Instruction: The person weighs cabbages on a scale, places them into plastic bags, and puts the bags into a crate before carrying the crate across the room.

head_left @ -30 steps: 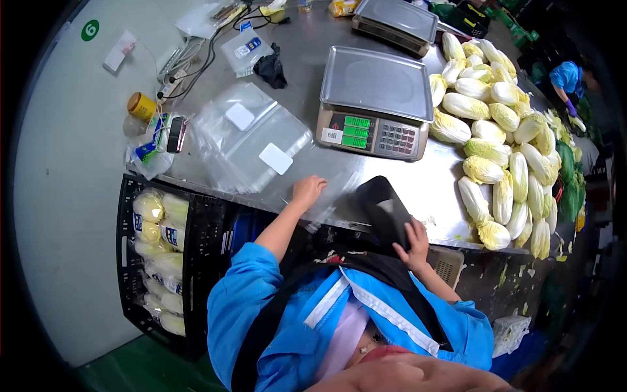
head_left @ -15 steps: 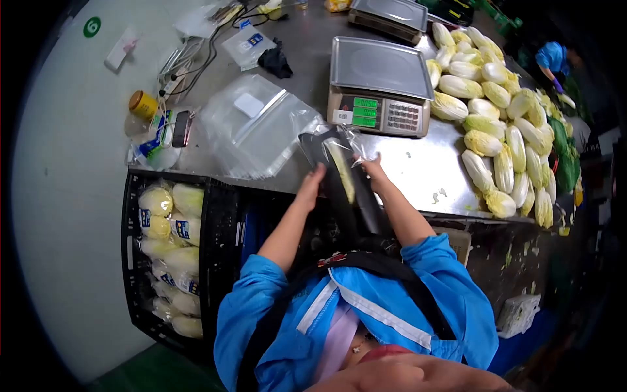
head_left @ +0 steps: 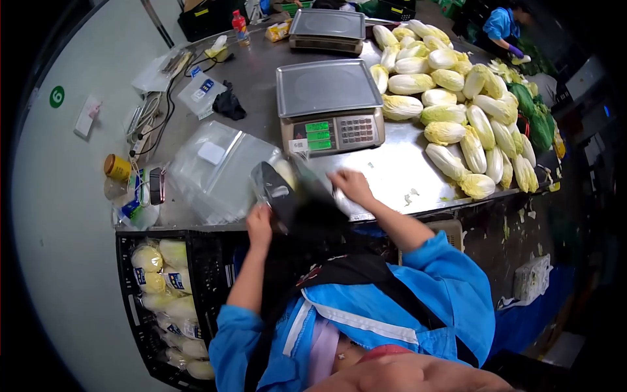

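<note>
A pale napa cabbage (head_left: pixel 285 172) sits in a dark, sleeve-like holder (head_left: pixel 282 201), with clear plastic film around it. The lower part of the holder is smeared by motion. My left hand (head_left: pixel 259 225) is closed on the left edge of the clear plastic bag (head_left: pixel 258 182). To the right of the holder, my right hand (head_left: pixel 354 187) has its fingers curled together; what they grip at the blurred edge cannot be made out. A stack of flat clear bags (head_left: pixel 219 166) lies beside the holder on the left, and a scale (head_left: pixel 330 91) with a lit green display stands just beyond.
Loose napa cabbages (head_left: pixel 450 98) are heaped on the metal table (head_left: pixel 255 78) at the right. A black crate (head_left: pixel 202 281) of bagged cabbages stands at lower left. A second scale (head_left: pixel 326 26) is farther back. Another person (head_left: pixel 501 29) works at far right.
The holder with the cabbage has swung up and left, its top tilting towards the flat bags. My hands are farther apart, and the view has shifted.
</note>
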Tool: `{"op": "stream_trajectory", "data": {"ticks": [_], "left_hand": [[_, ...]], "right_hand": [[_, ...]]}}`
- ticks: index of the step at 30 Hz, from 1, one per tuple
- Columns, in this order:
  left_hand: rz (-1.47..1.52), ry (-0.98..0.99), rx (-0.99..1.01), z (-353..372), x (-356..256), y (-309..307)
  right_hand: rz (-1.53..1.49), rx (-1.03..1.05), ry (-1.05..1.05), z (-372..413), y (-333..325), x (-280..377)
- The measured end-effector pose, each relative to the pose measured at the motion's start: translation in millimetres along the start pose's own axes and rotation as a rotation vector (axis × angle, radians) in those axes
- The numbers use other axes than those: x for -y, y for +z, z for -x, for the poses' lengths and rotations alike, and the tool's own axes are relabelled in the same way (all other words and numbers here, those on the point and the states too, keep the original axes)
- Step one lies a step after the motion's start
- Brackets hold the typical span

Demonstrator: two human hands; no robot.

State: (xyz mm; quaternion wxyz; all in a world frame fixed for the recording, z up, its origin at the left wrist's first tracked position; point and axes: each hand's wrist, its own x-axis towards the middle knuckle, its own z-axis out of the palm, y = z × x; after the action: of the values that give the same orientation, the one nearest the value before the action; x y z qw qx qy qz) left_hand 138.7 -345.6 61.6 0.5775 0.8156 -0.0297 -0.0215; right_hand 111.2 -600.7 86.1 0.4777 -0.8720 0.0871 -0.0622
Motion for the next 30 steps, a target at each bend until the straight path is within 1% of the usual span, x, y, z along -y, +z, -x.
{"op": "stream_trajectory", "data": {"ticks": [1, 2, 4, 5, 6, 8, 10, 12, 13, 14, 15, 16, 18, 20, 21, 22, 23, 24, 25, 26, 27, 28, 29, 30], "left_hand": [[0.157, -0.087, 0.015, -22.2, -26.7, -2.0], [0.662, -0.132, 0.045, -46.6, -21.9, 1.8], [0.771, -0.112, 0.149, -57.4, -48.8, 2.5], [0.812, -0.165, 0.123, -56.4, -55.4, 8.0], [0.811, -0.155, 0.121, -55.6, -57.6, 15.4], [0.832, -0.309, -0.008, -54.6, -55.9, 29.8], [0.827, -0.304, -0.025, -61.4, -49.9, 33.6], [0.767, -0.183, 0.125, -73.1, -51.4, 30.6], [0.716, -0.162, 0.128, -74.9, -60.8, 26.9], [0.732, -0.151, 0.132, -73.5, -69.0, 25.3], [0.711, -0.151, 0.131, -74.2, -63.3, 24.5], [0.685, -0.159, 0.138, -71.5, -56.0, 22.6], [0.742, -0.225, 0.161, -54.0, -55.8, 21.4], [0.723, -0.337, 0.095, -24.0, -63.3, 25.0], [0.684, -0.303, 0.193, -8.0, -52.6, 23.5], [0.645, -0.273, 0.29, 12.2, -38.7, 22.4], [0.634, -0.339, 0.38, 34.8, -30.0, 21.5], [0.62, -0.403, 0.469, 57.2, -21.1, 20.0], [0.583, -0.45, 0.517, 78.9, 0.9, 22.0], [0.547, -0.503, 0.568, 98.9, 27.2, 26.2], [0.48, -0.563, 0.549, 115.2, 46.5, 29.1], [0.41, -0.618, 0.533, 126.9, 59.7, 31.8], [0.568, -0.715, 0.402, 136.5, 64.5, 37.2], [0.693, -0.678, 0.468, 140.5, 67.1, 34.5]], "right_hand": [[-0.055, -0.009, -0.033, -19.9, -18.8, 25.9], [-0.11, -0.021, -0.076, -31.2, -36.0, 52.5], [-0.001, -0.229, -0.502, -24.5, -59.4, 94.6], [0.121, -0.263, -0.708, -17.8, -72.9, 109.0], [0.244, -0.297, -0.916, -12.7, -81.6, 116.7], [0.348, -0.118, -0.895, -3.5, -66.6, 111.2], [0.717, -0.029, -0.908, -27.9, -49.1, 73.9], [0.43, -0.098, -1.066, -57.9, -83.0, 82.7], [0.334, -0.202, -1.117, -63.9, -116.9, 104.0], [0.324, -0.281, -1.131, -59.4, -161.6, 130.9], [0.212, -0.461, -1.142, -51.0, -193.1, 146.6], [0.188, -0.607, -1.022, -35.2, -217.6, 157.0], [0.084, -0.804, -0.889, -52.5, -257.8, 105.6], [0.371, -0.624, -1.014, -70.8, -217.5, 112.0], [0.46, -0.546, -0.959, -84.8, -196.5, 85.6], [0.675, -0.524, -0.947, -92.9, -172.8, 55.4], [0.793, -0.381, -0.835, -87.6, -150.0, 22.0], [0.671, -0.224, -0.742, -79.5, -121.7, -24.4], [0.509, -0.281, -0.723, -55.0, -80.5, -40.1], [0.332, -0.145, -0.56, -22.8, -39.0, -53.1], [0.193, 0.011, -0.574, 11.5, 3.9, -70.3], [0.402, 0.278, -0.557, 49.3, 28.4, -42.7], [0.212, 0.316, -0.742, 78.3, 53.5, -44.8], [0.139, 0.427, -0.652, 103.2, 67.7, -28.9]]}}
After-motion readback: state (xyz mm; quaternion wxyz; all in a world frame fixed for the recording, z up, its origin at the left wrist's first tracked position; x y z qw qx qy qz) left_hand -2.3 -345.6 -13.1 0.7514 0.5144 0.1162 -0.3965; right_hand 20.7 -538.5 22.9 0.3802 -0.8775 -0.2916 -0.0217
